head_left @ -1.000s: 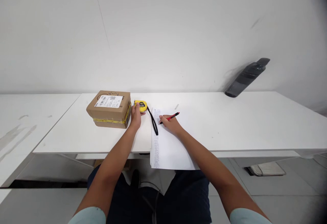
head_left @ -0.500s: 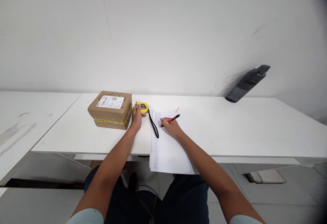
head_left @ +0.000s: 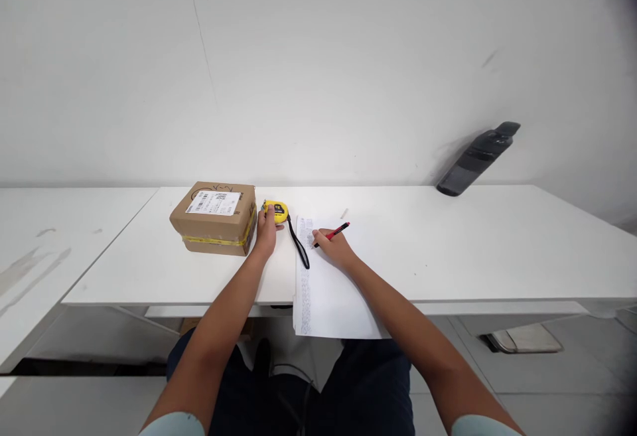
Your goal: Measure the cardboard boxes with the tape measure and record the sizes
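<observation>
A taped cardboard box (head_left: pixel 213 218) bearing a shipping label sits on the white table (head_left: pixel 448 243), with a dark bottle (head_left: pixel 476 158) leaning on the wall far right. Just beside the box, the left hand (head_left: pixel 266 231) curls around a yellow tape measure (head_left: pixel 277 210), its black strap (head_left: pixel 300 250) trailing along the edge of a printed sheet (head_left: pixel 331 296). On the sheet, the right hand (head_left: pixel 332 246) pinches a red pen (head_left: pixel 334 231).

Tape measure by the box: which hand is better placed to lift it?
Likely left: the left hand touches the yellow tape measure, while the right hand holds a red pen over the paper sheet.
</observation>
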`<state>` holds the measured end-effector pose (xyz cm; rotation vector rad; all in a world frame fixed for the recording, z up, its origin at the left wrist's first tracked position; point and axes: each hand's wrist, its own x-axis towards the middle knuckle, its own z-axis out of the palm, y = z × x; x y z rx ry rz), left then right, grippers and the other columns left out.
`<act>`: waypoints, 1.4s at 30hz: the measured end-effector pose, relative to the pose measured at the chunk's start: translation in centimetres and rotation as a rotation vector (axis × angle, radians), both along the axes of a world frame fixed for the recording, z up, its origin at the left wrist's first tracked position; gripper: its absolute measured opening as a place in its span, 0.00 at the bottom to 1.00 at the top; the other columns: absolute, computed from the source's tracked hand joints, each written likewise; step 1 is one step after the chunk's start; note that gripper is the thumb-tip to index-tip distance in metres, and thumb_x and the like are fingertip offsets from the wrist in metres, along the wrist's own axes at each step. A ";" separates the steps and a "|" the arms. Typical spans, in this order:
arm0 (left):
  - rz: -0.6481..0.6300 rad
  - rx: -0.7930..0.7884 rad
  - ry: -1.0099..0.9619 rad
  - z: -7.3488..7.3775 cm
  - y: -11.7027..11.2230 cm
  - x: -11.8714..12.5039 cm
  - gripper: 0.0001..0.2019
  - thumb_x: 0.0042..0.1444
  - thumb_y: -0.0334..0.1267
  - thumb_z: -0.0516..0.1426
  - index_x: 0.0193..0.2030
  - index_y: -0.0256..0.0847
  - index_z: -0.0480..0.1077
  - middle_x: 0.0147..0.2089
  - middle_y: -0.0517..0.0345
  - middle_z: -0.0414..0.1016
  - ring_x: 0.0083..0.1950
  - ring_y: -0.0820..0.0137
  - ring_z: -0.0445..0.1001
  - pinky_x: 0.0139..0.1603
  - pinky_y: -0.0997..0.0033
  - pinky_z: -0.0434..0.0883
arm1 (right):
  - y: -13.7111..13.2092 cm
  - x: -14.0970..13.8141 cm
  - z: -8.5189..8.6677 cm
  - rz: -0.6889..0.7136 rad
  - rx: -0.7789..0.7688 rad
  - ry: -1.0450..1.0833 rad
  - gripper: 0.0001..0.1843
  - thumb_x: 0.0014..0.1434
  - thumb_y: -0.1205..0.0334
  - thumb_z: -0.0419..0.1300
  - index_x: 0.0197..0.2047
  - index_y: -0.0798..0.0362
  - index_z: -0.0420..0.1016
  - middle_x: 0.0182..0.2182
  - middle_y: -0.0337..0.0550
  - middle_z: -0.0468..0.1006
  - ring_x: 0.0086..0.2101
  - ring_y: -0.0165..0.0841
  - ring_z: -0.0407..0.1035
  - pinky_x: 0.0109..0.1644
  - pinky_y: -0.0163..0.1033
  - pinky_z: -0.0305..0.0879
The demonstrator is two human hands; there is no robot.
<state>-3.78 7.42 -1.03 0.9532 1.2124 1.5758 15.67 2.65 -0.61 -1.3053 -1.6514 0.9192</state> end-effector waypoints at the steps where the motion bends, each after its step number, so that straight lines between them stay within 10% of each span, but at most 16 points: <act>1: -0.001 -0.001 -0.002 0.0 0.0 0.0 0.20 0.62 0.58 0.53 0.44 0.41 0.66 0.47 0.46 0.77 0.42 0.63 0.80 0.34 0.69 0.76 | 0.0 0.0 0.0 0.005 0.000 0.001 0.22 0.58 0.46 0.52 0.21 0.51 0.72 0.20 0.38 0.68 0.26 0.33 0.62 0.35 0.39 0.58; 26: -0.011 -0.025 0.037 0.3 -0.2 0.1 0.20 0.61 0.59 0.54 0.42 0.42 0.65 0.47 0.48 0.76 0.46 0.63 0.78 0.34 0.70 0.75 | 0.2 0.1 -0.5 -0.040 0.033 -0.045 0.23 0.60 0.48 0.51 0.21 0.51 0.72 0.21 0.39 0.71 0.26 0.34 0.65 0.34 0.39 0.60; 35: -0.040 0.004 0.081 0.5 -0.6 0.1 0.19 0.60 0.58 0.56 0.43 0.42 0.65 0.47 0.48 0.76 0.45 0.63 0.77 0.34 0.70 0.75 | 1.7 1.5 -2.2 -0.342 0.226 -0.369 0.21 0.63 0.62 0.50 0.56 0.50 0.74 0.49 0.50 0.73 0.36 0.37 0.71 0.40 0.42 0.64; 42: -0.053 0.030 0.099 0.4 -0.8 0.0 0.20 0.58 0.59 0.57 0.41 0.43 0.65 0.44 0.51 0.76 0.43 0.64 0.76 0.33 0.70 0.73 | 2.4 1.2 -2.8 -0.331 0.190 -0.438 0.18 0.65 0.58 0.50 0.49 0.50 0.79 0.41 0.50 0.78 0.36 0.40 0.72 0.37 0.42 0.64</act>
